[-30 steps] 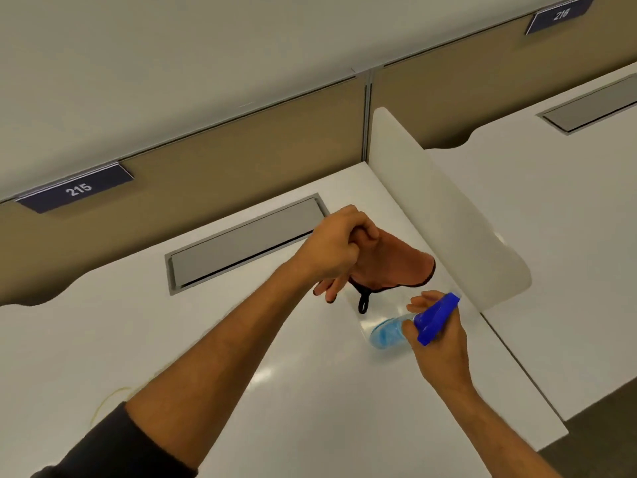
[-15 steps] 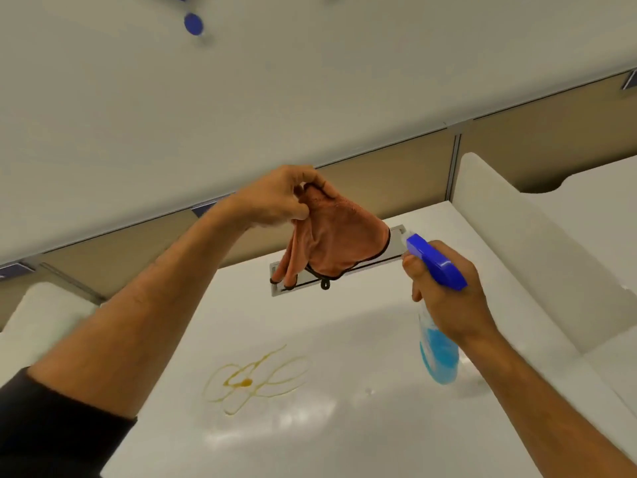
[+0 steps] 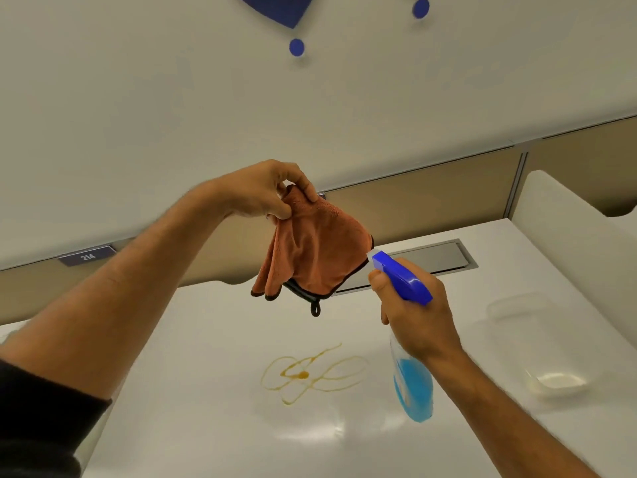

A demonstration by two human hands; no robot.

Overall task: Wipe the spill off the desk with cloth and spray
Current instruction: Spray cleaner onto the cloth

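Observation:
An amber squiggle of spilled liquid (image 3: 310,372) lies on the white desk (image 3: 206,426), near its middle. My left hand (image 3: 265,191) pinches the top corner of an orange cloth (image 3: 317,253) that hangs in the air above the spill. My right hand (image 3: 413,319) grips a spray bottle (image 3: 412,388) with a blue trigger head and blue liquid, held upright just right of the spill. Its nozzle points toward the hanging cloth.
A grey cable tray lid (image 3: 431,260) sits at the desk's back edge. A white rounded divider (image 3: 579,215) bounds the desk on the right. A clear plastic container (image 3: 541,343) stands at the right. A number plate (image 3: 86,256) hangs on the tan partition.
The view has swung left to this desk and the spill has come into sight. Both hands have lifted the cloth and the bottle off the neighbouring desk and carried them over.

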